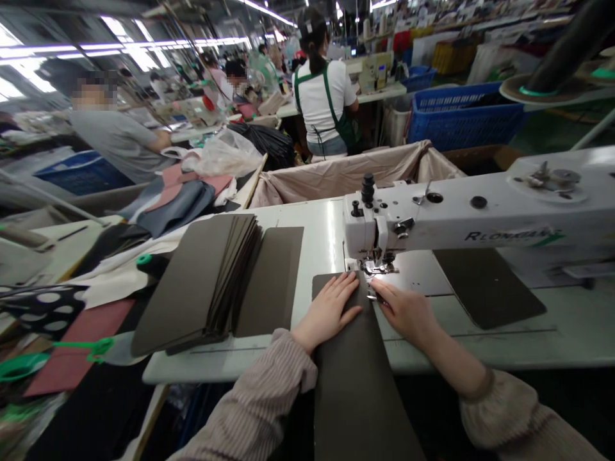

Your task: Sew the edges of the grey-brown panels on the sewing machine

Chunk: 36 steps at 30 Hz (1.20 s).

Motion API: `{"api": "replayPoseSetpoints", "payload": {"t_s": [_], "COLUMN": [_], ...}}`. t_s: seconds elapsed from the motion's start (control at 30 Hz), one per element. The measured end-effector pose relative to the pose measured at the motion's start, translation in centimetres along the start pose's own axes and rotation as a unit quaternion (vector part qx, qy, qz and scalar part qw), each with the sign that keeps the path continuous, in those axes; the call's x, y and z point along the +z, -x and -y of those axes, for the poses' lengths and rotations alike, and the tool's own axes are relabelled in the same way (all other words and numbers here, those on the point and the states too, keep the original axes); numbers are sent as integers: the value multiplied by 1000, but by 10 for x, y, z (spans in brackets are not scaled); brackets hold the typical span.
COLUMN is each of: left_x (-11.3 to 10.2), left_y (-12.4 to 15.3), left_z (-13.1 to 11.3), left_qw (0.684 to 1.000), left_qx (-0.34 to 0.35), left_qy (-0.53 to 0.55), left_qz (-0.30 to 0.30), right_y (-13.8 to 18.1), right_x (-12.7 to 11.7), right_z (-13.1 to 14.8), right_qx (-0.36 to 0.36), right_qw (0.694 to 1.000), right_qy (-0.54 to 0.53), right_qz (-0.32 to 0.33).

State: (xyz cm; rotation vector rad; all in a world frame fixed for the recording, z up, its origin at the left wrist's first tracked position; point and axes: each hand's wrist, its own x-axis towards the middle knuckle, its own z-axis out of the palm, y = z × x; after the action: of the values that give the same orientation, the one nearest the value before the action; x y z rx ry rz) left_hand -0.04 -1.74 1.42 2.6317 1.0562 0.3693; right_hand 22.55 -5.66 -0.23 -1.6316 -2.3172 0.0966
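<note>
A long dark grey fabric panel lies on the white sewing table and hangs over its front edge toward me. My left hand rests flat on the panel's left part, fingers spread. My right hand presses down at the panel's right edge, fingertips close to the needle and presser foot of the white sewing machine. Neither hand grips anything.
A stack of dark panels sits left of my hands. One more dark piece lies under the machine arm. A cloth-lined bin stands behind the table. Green scissors lie far left. Other workers sit at stations beyond; blue crates stand at right.
</note>
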Motion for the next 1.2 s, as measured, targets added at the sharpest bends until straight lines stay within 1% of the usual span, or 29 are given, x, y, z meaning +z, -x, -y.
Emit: {"api": "replayPoseSetpoints", "payload": {"t_s": [0.1, 0.23, 0.4, 0.6, 1.0, 1.2], "left_x": [2, 0, -2, 0, 0, 0], "left_y": [-10, -11, -10, -11, -11, -13], "left_z": [4, 3, 4, 5, 8, 10], "left_qw": [1000, 1000, 1000, 1000, 1000, 1000], "left_qx": [5, 0, -2, -1, 3, 6], "left_qy": [5, 9, 15, 14, 14, 13], "left_qz": [-5, -4, -1, -2, -4, -8], "right_y": [1, -2, -3, -3, -4, -4], "right_x": [2, 3, 1, 1, 2, 4], "right_z": [-1, -2, -2, -1, 0, -2], "right_qx": [19, 18, 8, 6, 12, 10], "right_qw": [1000, 999, 1000, 1000, 999, 999], "right_qy": [-13, -34, -22, -7, 39, 25], "right_qz": [-8, -7, 14, 22, 29, 22]}}
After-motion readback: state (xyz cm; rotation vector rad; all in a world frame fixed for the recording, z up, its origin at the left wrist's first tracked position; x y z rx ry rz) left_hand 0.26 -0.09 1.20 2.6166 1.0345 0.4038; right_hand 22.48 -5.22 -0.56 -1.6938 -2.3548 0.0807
